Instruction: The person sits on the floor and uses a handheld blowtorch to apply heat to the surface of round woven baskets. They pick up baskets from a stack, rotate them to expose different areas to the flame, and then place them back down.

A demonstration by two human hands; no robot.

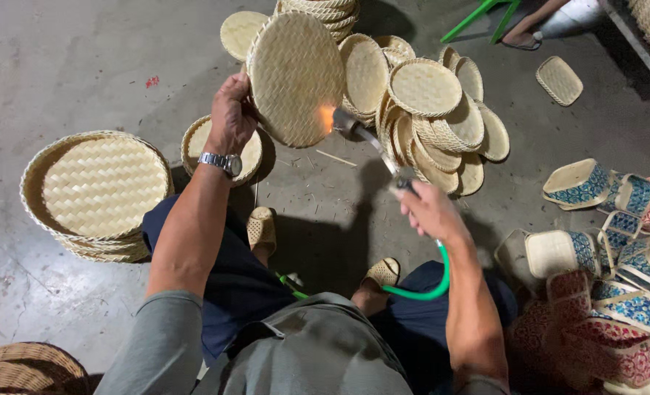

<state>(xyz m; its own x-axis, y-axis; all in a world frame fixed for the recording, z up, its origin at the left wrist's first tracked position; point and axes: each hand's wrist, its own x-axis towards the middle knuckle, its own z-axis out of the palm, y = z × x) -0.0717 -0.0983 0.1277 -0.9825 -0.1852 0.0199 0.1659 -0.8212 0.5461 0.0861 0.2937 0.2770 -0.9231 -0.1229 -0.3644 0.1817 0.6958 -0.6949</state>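
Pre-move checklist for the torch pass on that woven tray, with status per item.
1. Left hand grips the oval woven tray by its rim: ok.
2. Right hand holds the gas torch at its handle: ok.
3. Flame meets the tray's lower right edge, away from the left hand's fingers: ok.
4. Green hose loops free by the right forearm: ok; its far end cannot tell.
5. Piled round trays lie close behind the nozzle: not ok.
6. Sandalled feet lie below the flame, apart from it: ok.
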